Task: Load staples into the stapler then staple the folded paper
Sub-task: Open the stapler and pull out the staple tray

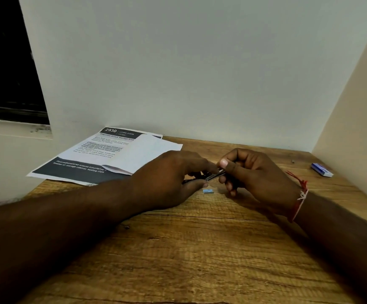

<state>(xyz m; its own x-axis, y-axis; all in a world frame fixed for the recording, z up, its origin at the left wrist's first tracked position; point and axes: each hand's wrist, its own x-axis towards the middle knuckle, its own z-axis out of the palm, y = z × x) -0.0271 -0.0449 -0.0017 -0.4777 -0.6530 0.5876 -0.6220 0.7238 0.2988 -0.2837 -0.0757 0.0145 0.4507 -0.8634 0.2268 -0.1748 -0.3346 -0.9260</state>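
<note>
A small dark metal stapler [213,176] is held just above the wooden desk [200,249] between both hands. My left hand [169,174] grips its left end with fingers curled over it, hiding most of the body. My right hand [250,172] pinches the right end between thumb and fingers. The folded printed paper [112,154] lies at the back left of the desk, behind my left hand. A small blue piece [207,191] lies on the desk just below the stapler. The blue and white staple box [321,170] rests at the far right.
A white wall [200,73] closes the back of the desk and a cream side panel [358,106] closes the right. A dark window opening [9,62] sits at the upper left. A red thread band [299,198] circles my right wrist.
</note>
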